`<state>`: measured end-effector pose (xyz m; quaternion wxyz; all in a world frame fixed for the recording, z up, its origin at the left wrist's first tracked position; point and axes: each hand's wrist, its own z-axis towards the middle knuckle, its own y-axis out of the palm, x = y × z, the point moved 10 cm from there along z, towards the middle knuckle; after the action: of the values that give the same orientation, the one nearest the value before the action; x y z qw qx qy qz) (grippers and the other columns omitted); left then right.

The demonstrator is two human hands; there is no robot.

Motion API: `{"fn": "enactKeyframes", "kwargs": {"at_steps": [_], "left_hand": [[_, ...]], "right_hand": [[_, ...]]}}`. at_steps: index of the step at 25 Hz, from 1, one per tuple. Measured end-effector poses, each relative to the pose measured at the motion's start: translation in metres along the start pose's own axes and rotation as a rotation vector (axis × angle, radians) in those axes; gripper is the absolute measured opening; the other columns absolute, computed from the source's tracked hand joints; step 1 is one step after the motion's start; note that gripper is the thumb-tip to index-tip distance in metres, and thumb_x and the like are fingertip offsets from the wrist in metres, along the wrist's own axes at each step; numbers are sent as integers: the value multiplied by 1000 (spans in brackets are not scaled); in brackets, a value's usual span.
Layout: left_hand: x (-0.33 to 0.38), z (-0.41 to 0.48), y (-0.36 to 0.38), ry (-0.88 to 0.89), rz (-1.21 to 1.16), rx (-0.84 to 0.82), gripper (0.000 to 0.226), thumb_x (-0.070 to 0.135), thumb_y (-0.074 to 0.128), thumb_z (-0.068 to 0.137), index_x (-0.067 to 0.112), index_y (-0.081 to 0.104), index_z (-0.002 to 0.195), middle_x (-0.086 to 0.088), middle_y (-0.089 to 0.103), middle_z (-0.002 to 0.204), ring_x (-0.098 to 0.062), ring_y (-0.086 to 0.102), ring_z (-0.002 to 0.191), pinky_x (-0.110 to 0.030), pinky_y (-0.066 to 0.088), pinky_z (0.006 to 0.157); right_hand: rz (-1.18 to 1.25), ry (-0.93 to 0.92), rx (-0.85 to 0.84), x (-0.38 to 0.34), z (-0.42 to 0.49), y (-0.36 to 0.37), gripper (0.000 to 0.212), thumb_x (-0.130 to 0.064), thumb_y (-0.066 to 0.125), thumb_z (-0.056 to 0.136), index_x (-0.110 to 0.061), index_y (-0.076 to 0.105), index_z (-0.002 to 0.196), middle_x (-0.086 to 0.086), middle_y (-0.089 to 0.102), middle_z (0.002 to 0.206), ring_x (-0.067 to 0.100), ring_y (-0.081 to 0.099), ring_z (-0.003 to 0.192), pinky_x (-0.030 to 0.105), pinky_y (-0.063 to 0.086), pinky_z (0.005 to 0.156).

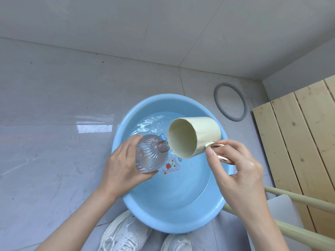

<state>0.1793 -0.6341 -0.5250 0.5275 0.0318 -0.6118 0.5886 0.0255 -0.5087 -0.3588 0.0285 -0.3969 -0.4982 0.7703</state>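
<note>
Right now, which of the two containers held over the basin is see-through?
The ribbed plastic bottle in the left hand; the cream mug, held by its copper-coloured handle in the right hand, is opaque.

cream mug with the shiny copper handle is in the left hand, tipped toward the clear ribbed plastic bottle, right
Not quite: the head view shows the copper-handled cream mug in the right hand, tipped toward the clear ribbed plastic bottle, which the left hand holds.
</note>
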Motion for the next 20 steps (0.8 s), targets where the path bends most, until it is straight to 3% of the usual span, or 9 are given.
{"fn": "enactKeyframes", "kwargs": {"at_steps": [4,20], "left_hand": [[-1,0,1,0,-2,0,93,60,70,58,4,47,129,-10,59,126,-18,49,115,-24,37,95],[3,0,-4,10,-2,36,90,60,64,60,3,48,127,-12,60,122,-19,50,111,-25,38,92]], "right_hand": [[0,-15,0,-2,0,1,27,-40,57,84,-17,68,74,-2,61,94,5,61,87,4,43,77],[-51,-57,8,-6,-1,2,28,-37,57,86,-14,69,76,0,60,94,8,62,82,4,43,77]]}}
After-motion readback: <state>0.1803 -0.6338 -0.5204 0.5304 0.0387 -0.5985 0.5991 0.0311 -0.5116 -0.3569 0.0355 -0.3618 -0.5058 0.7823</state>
